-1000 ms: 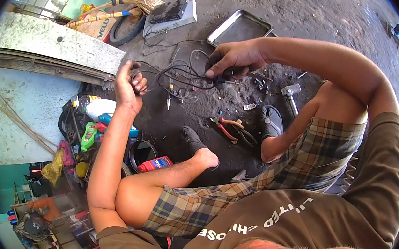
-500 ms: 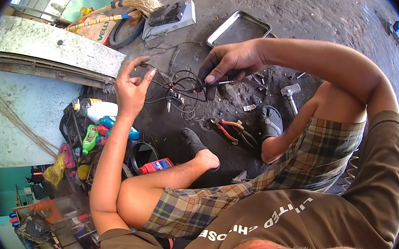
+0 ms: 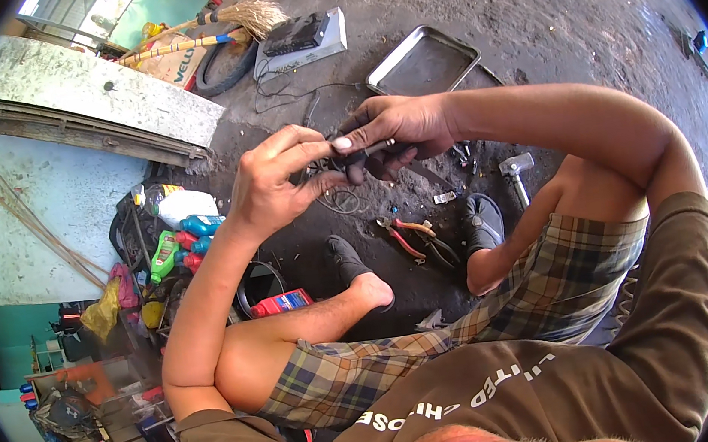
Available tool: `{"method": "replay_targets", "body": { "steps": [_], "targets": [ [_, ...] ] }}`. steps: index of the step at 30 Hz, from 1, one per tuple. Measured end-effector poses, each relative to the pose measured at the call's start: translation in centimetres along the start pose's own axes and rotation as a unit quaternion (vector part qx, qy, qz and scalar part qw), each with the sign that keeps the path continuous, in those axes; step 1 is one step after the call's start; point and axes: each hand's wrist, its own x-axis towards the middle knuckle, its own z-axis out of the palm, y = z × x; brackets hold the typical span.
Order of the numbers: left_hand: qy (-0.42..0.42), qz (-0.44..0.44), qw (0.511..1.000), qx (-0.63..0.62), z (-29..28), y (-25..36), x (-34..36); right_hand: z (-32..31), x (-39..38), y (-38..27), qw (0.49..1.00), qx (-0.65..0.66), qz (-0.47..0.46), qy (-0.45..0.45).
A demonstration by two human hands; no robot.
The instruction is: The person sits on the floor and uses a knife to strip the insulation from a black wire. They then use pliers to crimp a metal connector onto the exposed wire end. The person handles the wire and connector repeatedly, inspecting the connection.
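Note:
My left hand (image 3: 285,176) and my right hand (image 3: 413,124) meet in front of me, above the floor between my feet. Thin black cable (image 3: 345,201) is looped in them, with its coils hanging below my fingers. Blackened fingers of my right hand pinch the cable's end, where a slim dark piece with a metal tip (image 3: 387,143) sticks out. My left fingers close around the loops right beside it, touching the right fingertips. Much of the cable is hidden behind my fingers.
Pliers (image 3: 401,240) with red handles lie between my feet, and a hammer (image 3: 517,171) rests by my right foot. Beyond my hands is a metal tray (image 3: 424,67). A black device (image 3: 297,34) sits on a white box (image 3: 337,40). Several bottles (image 3: 165,256) crowd the left.
My left hand has moved right, from open fingers beside the loops to closing on the cable against my right hand. The loops are gathered more tightly.

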Motion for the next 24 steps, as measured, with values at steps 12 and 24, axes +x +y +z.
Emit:
{"method": "replay_targets", "body": {
  "steps": [12, 24],
  "targets": [
    [-0.011, -0.197, 0.964, -0.178, -0.3, 0.6, -1.4, 0.7, 0.0, -0.4, 0.998, 0.042, -0.04, 0.014],
    [0.0, -0.287, 0.91, -0.299, 0.3, 0.8, -1.9, 1.2, -0.1, -0.1, 0.997, 0.033, -0.053, 0.038]
  ]
}}
